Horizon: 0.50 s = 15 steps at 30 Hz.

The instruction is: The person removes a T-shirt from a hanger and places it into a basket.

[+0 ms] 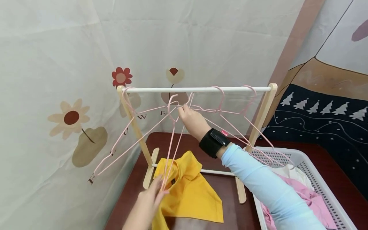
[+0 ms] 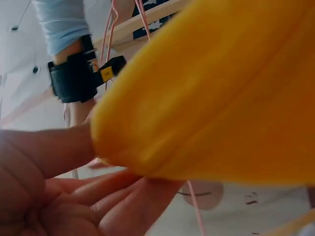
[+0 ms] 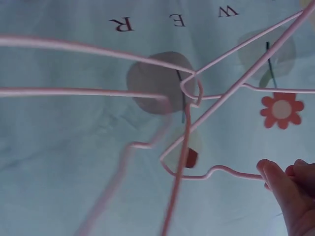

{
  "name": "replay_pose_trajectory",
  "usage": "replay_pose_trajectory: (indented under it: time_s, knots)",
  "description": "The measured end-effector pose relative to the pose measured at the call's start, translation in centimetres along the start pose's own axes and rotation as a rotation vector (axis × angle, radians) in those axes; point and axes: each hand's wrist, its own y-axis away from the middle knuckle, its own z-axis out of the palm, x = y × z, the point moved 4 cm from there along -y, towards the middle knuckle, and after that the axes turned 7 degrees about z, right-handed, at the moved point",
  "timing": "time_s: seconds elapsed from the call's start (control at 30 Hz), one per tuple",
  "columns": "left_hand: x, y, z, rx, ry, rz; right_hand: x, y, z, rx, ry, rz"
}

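In the head view, my right hand (image 1: pixel 193 121) grips a pink wire hanger (image 1: pixel 171 143) just below the rack's bar. The right wrist view shows this right hand (image 3: pixel 290 189) pinching the pink wire. The hanger slants down in front of a yellow shirt (image 1: pixel 192 191), which lies crumpled with a dark label at its neck. My left hand (image 1: pixel 148 198) is at the hanger's lower end, over the shirt's left side. In the left wrist view, yellow cloth (image 2: pixel 197 108) hides this hand's (image 2: pixel 88 191) fingertips, so I cannot tell what it holds.
More pink hangers (image 1: pixel 117 140) hang from the white bar (image 1: pixel 198 89) of a small wooden rack (image 1: pixel 261 115). A white basket (image 1: pixel 310 159) at right holds pink and white clothes (image 1: pixel 307 195). The dark red table (image 1: pixel 129 195) lies below, against a printed cloth wall (image 1: pixel 72 48).
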Motion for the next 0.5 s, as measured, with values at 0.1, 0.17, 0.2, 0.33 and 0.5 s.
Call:
replay_pose_trajectory:
  time_s: [0.1, 0.17, 0.2, 0.33, 0.5]
  knots:
    - [-1.6, 2.1, 1.1, -0.096, 0.110, -0.045, 0.7, -0.2, 0.8, -0.011, -0.059, 0.057]
    - [-2.8, 3.2, 2.1, -0.197, 0.160, -0.051, 1.3, -0.4, 1.3, -0.035, -0.138, 0.133]
    - [-3.3, 3.5, 2.6, -0.245, 0.183, -0.055, 1.6, -0.5, 1.6, -0.054, -0.185, 0.179]
    - [-4.8, 3.8, 4.7, -0.412, 0.236, -0.110, 2.4, -0.9, 2.7, -0.151, -0.338, 0.318]
    - [-5.1, 3.9, 7.3, -0.568, 0.234, -0.220, 1.7, -1.0, 3.7, -0.137, -0.347, 0.268]
